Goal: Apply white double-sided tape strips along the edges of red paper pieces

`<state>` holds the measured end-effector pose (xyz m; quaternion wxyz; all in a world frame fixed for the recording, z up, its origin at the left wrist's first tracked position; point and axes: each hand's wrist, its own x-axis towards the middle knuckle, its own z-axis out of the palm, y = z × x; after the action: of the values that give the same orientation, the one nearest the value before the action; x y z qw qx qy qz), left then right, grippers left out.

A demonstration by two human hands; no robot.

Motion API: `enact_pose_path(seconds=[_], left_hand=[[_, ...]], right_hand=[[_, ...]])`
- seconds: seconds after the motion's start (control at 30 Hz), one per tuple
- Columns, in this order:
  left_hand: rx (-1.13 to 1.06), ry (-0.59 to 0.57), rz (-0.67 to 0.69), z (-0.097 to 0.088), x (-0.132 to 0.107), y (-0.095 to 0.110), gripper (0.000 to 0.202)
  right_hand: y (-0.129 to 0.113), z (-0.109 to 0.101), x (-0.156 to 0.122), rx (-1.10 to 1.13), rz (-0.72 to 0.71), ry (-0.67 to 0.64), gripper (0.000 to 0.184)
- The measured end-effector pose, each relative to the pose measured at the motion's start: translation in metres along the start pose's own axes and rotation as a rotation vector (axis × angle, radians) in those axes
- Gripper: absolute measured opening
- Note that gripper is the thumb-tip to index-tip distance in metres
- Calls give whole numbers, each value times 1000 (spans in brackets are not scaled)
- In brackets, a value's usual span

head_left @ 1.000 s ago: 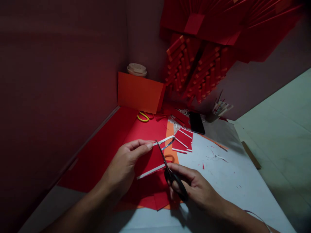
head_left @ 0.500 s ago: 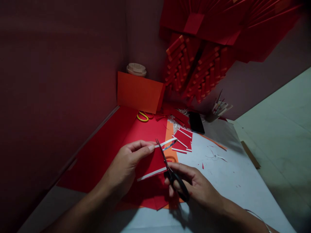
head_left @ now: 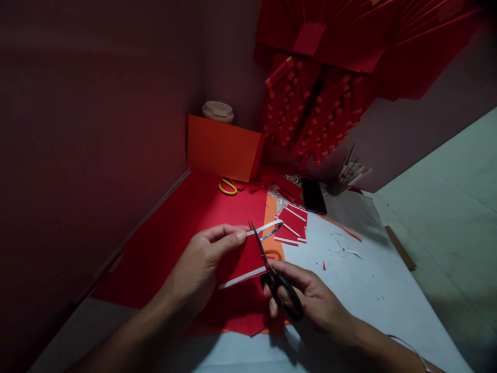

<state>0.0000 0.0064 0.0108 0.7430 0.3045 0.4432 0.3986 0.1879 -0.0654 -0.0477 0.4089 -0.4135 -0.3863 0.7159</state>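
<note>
Thumb and forefinger of the left hand (head_left: 209, 254) have a tight pinch on the end of a narrow white strip (head_left: 267, 226), no gap to be seen there! What the lower fingers are doing underneath, I can't tell. Just right of that pinch, the black scissors (head_left: 276, 281) cross the strip, tips a sliver apart; whether the strip runs between the blades is too fine to call. The right hand (head_left: 316, 295), below and right of the pinch, is curled around the handles.

Look at that strip: beyond the blades it bends back in a loop, so it's probably feather-light, thin and springy, easy to crease, perhaps tacky on one side. The best hold looks to be a flat pinch close to the blades, where it should wobble least. The scissors should be rigid and steady, safest held by the loops.

Below the pinch, a second white strip (head_left: 243, 278) slants along a red edge. Right of the grip, white-striped red pieces (head_left: 292, 223) lie on the table (head_left: 388, 290), with a phone (head_left: 313, 197) just beyond; farther off, past the left fingertips, sits a yellow handle loop (head_left: 228, 187).
</note>
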Motion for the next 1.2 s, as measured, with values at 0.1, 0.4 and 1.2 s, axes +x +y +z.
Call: enact_pose_path(seconds=[0.1, 0.4, 1.2], left_hand=[[0, 4, 7, 0, 0, 0, 14], [-19, 11, 5, 0, 0, 0, 14], [-72, 33, 38, -6, -1, 7, 9]], right_hand=[[2, -1, 0, 23, 0, -3, 50], [3, 0, 0, 68, 4, -6, 50], [-64, -42, 4, -1077, -169, 366, 31]])
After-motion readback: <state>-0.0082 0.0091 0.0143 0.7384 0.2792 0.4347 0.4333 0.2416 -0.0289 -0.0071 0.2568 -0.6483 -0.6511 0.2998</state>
